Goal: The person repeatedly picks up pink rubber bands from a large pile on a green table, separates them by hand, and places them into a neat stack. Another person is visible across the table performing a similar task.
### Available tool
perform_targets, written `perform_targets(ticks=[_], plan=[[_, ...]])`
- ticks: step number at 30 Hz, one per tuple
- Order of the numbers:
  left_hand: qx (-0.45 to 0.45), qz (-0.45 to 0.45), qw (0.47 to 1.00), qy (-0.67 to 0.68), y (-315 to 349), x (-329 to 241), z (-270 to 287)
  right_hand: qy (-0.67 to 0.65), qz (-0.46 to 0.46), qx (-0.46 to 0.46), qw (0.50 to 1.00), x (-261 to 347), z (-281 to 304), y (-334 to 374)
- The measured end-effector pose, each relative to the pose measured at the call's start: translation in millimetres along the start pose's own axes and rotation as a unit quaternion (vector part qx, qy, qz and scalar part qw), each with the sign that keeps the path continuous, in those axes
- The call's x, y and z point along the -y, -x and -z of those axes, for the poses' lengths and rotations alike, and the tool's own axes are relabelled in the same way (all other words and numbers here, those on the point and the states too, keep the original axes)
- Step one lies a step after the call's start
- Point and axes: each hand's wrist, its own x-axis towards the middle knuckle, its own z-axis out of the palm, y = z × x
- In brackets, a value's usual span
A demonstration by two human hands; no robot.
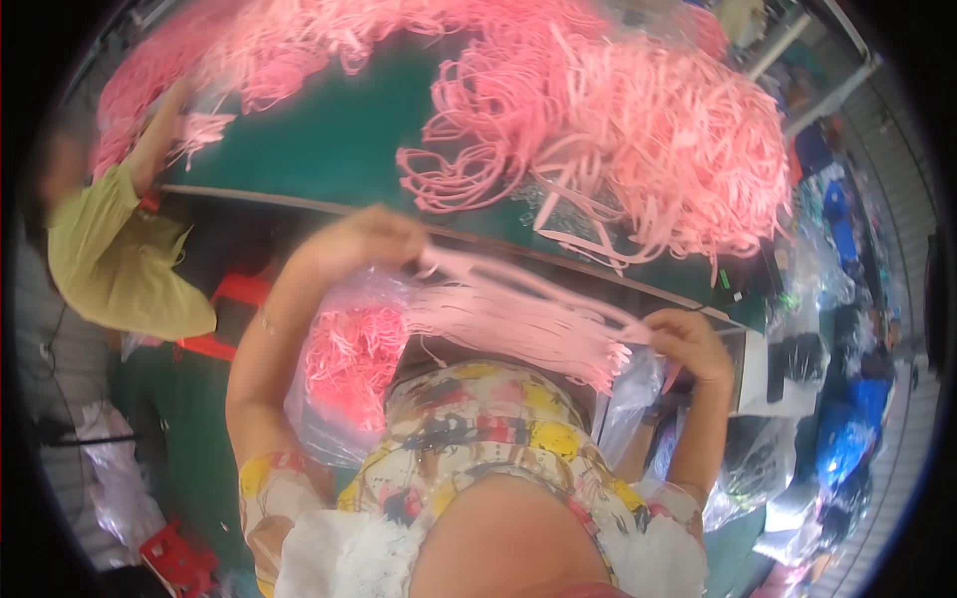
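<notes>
A pale pink strap is stretched between my two hands, over my lap. My left hand, a little smeared by motion, is closed on its left end near the table's front edge. Lower on the right, my right hand pinches the other end between thumb and fingers. Just beneath the strap, a neat bundle of similar pink straps lies side by side across my lap, its ends fanning out close to my right hand.
Tangled pink straps cover much of the green table. A clear bag of pink straps stands left of my lap. A co-worker in yellow reaches over the table at left, near a red stool. Plastic bags crowd the right.
</notes>
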Motion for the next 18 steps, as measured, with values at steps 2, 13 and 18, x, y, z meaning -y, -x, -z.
perform_targets(ticks=[2, 13, 18], plan=[[-0.033, 0.111, 0.992, 0.043, 14.6, 40.6, -6.6, 0.006, -0.058, 0.002, 0.998, -29.9, -9.6, -3.6], [-0.08, 0.171, 0.972, -0.142, 22.4, 223.4, -19.5, 0.314, -0.084, -0.07, 0.943, -120.4, -77.3, -11.4], [-0.134, 0.082, 0.916, -0.368, 21.7, 231.8, -4.9, 0.385, 0.036, -0.071, 0.92, -70.1, -55.3, -18.5]])
